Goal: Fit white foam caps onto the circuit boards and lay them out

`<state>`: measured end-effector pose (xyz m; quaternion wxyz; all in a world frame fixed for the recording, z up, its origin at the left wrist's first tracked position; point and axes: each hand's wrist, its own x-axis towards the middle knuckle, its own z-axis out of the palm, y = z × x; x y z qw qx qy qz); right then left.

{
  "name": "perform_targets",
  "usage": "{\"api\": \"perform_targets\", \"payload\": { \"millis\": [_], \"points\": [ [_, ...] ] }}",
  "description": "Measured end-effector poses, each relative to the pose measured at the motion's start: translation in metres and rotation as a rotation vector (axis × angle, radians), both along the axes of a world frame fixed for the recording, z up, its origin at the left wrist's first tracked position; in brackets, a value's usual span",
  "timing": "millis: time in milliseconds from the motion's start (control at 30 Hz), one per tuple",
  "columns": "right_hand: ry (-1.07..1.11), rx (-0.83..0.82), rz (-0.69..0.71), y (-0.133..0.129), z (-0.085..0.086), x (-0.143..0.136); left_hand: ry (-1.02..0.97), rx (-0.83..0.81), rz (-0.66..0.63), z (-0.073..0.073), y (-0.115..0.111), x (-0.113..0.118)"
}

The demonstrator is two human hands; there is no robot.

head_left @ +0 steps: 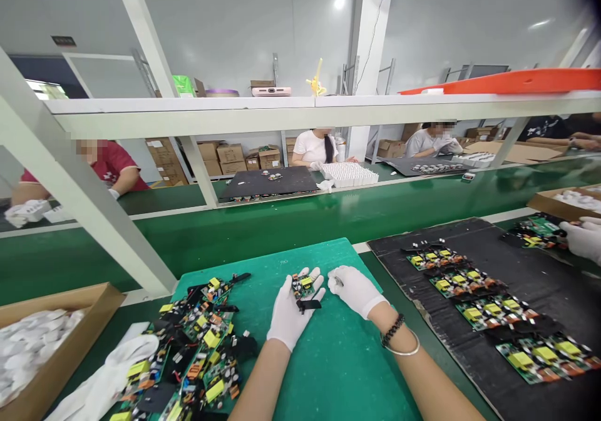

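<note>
In a white glove, my left hand (287, 318) holds a small circuit board (303, 285), which has a yellow-topped component. A black strip (308, 305) sticks out at the board's lower side, across the palm. My right hand (354, 289), gloved too, is just to the right of it and apart from the board. Its fingers are curled together, and whatever they may hold is hidden. Both hands are above the green mat (338, 358). To the left of my left hand lies a heap of circuit boards (201, 339) with yellow components and black pieces.
Rows of circuit boards (493, 311) lie on a black sheet (422, 308) to the right. At left stand a carton (101, 302) of white parts and a white cloth (117, 361). A co-worker's gloved hand (585, 238) is at far right. A shelf beam (282, 121) crosses ahead.
</note>
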<state>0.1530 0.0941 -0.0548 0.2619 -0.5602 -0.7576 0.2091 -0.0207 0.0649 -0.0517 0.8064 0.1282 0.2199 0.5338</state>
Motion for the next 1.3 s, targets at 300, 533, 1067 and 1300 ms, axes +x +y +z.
{"api": "perform_targets", "payload": {
  "millis": [300,533,1067,1300],
  "points": [
    [0.165,-0.036,0.042,0.004,-0.002,0.0,-0.018,0.041,-0.012,-0.004,0.001,-0.001],
    [-0.021,-0.09,0.088,0.002,0.001,0.022,-0.056,0.058,-0.044,-0.01,0.003,-0.004],
    [-0.182,-0.204,0.091,-0.008,0.008,0.03,0.113,0.072,-0.149,-0.014,0.002,0.003],
    [-0.195,-0.166,-0.033,-0.006,0.022,0.045,0.107,0.059,-0.145,-0.005,0.003,0.004]
  ]
}}
